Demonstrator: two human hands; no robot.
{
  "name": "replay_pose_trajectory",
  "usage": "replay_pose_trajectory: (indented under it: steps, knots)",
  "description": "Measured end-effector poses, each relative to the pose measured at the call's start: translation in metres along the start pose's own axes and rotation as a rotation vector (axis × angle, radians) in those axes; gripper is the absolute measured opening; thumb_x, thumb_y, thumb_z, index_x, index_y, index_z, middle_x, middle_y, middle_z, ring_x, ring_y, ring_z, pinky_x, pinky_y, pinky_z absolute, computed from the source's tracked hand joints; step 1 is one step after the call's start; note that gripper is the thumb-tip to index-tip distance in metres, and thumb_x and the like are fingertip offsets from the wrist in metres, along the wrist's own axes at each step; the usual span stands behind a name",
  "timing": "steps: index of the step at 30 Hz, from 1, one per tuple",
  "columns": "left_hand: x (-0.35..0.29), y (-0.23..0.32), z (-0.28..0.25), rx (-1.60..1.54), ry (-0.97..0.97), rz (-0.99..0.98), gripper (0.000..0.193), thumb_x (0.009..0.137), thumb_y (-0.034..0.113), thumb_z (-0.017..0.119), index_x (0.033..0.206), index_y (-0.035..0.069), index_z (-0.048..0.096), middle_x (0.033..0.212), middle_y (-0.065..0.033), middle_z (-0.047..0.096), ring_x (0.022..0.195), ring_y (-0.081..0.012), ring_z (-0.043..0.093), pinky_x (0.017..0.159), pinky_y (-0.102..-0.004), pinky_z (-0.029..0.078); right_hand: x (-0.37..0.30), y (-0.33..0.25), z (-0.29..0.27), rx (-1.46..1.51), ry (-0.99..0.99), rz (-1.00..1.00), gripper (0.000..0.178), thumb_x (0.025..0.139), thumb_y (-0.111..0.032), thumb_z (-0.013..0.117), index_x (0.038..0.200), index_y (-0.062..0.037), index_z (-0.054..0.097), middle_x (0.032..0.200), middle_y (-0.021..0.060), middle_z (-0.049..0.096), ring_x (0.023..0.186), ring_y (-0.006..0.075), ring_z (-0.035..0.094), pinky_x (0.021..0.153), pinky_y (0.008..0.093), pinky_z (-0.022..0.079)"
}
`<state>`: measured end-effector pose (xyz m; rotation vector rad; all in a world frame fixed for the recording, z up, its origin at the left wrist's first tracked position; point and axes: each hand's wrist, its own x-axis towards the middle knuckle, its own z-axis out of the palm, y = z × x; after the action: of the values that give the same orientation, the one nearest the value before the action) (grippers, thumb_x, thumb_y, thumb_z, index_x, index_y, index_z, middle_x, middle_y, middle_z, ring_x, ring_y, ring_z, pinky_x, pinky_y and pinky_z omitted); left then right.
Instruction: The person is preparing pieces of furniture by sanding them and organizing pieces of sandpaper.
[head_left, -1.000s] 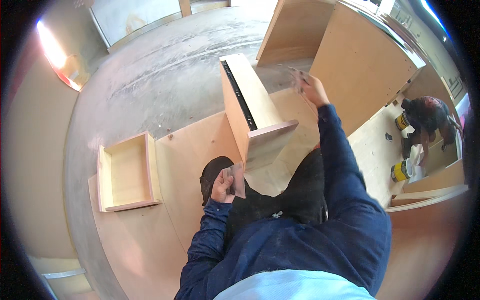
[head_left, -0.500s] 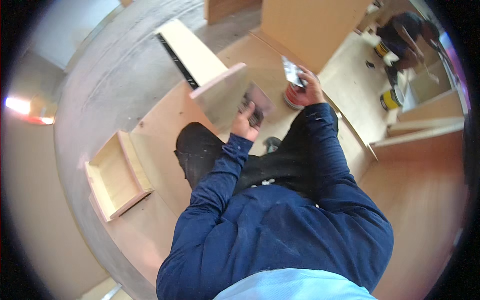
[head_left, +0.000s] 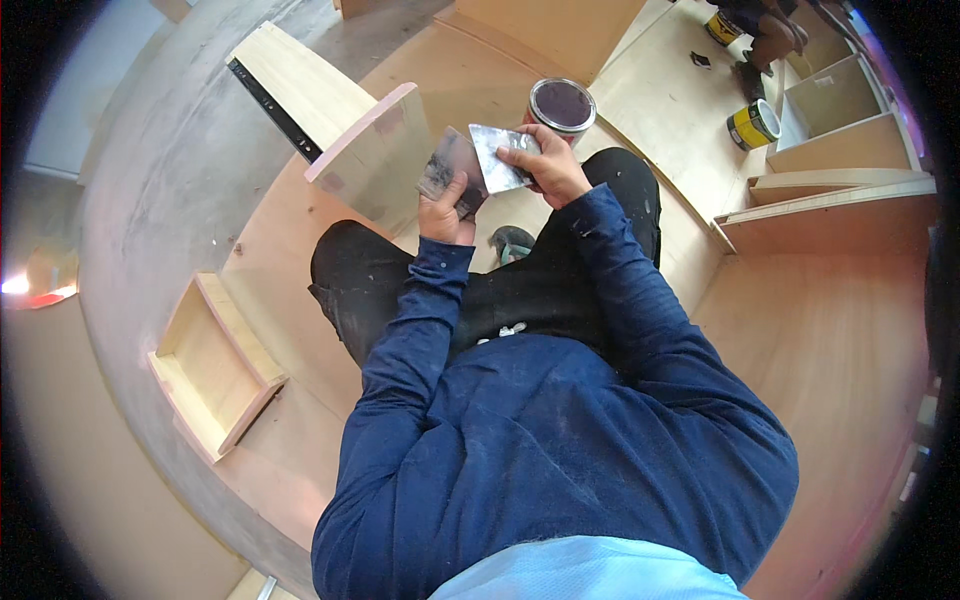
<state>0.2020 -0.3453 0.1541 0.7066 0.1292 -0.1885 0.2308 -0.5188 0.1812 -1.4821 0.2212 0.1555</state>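
Thumb over its face, my left hand [head_left: 446,214] grips a flat metal putty scraper [head_left: 441,163] smeared with dark grey. My right hand [head_left: 556,172] pinches a second, shinier scraper [head_left: 493,149], streaked with pale residue. The two blades sit edge to edge above my lap; whether they touch I cannot tell. Just beyond my right hand stands a round tin [head_left: 562,103] with a dark top. Left of my hands is a drawer [head_left: 305,85] with a black slide rail, its broad front panel [head_left: 372,150] facing me.
A smaller open drawer [head_left: 222,365] lies at the left on a wooden board. Another person [head_left: 775,35] works at the upper right, beside a yellow-and-black can [head_left: 754,125]. Wooden panels [head_left: 830,205] stand at the right. A green-and-dark object [head_left: 512,243] is between my legs.
My right hand has come left and down, bringing its scraper up to the one in my left hand. The view has shifted, and the tin shows more fully.
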Motion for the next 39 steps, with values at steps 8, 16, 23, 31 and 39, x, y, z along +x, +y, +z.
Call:
replay_pose_trajectory:
  steps: [8,16,23,31,39]
  knots:
    - [-0.006,-0.01,-0.004,-0.204,-0.09,0.056,0.038,0.085,-0.002,0.063,0.119,0.01,0.053,0.108,-0.0044,0.062,0.096,-0.0198,0.063,0.08,-0.0393,0.056,0.015,0.011,0.0,-0.184,0.609,-0.218,0.039,0.08,-0.014,0.074,0.11,-0.0003,0.053,0.084,0.0061,0.064,0.062,0.0121,0.061,0.048,0.0266,0.047]
    - [-0.006,-0.017,-0.019,-0.305,0.117,-0.131,0.03,0.085,0.007,0.066,0.112,0.015,0.057,0.098,-0.0028,0.064,0.087,-0.0201,0.065,0.069,-0.0368,0.058,0.003,0.024,0.011,0.47,0.35,-0.247,0.025,0.091,-0.011,0.061,0.115,-0.0039,0.057,0.103,0.0076,0.064,0.083,0.0173,0.064,0.066,0.033,0.054]
    - [-0.012,-0.03,-0.009,-0.147,0.16,-0.05,0.033,0.082,0.004,0.065,0.112,0.014,0.057,0.098,-0.0046,0.065,0.08,-0.0219,0.066,0.062,-0.0369,0.058,-0.024,0.032,0.043,0.044,0.37,-0.382,0.021,0.096,-0.018,0.056,0.11,-0.0024,0.059,0.097,0.0014,0.064,0.083,0.0097,0.056,0.071,0.0261,0.047]
    - [-0.002,-0.036,-0.026,-0.112,0.281,0.14,0.037,0.074,-0.006,0.064,0.11,0.002,0.058,0.099,-0.0082,0.064,0.083,-0.022,0.065,0.07,-0.0381,0.056,-0.027,0.039,0.046,0.023,0.049,-0.426,0.014,0.09,-0.006,0.06,0.102,-0.0002,0.066,0.085,0.0009,0.067,0.075,0.0076,0.057,0.066,0.0242,0.046]
    - [-0.002,-0.038,-0.045,0.168,0.367,0.318,0.032,0.07,-0.006,0.069,0.101,-0.003,0.062,0.096,-0.008,0.067,0.081,-0.0186,0.064,0.076,-0.0321,0.051,-0.029,0.031,0.03,-0.206,-0.213,-0.138,0.017,0.09,-0.006,0.059,0.102,0.0048,0.063,0.082,0.0048,0.066,0.068,0.0111,0.06,0.058,0.0283,0.051]
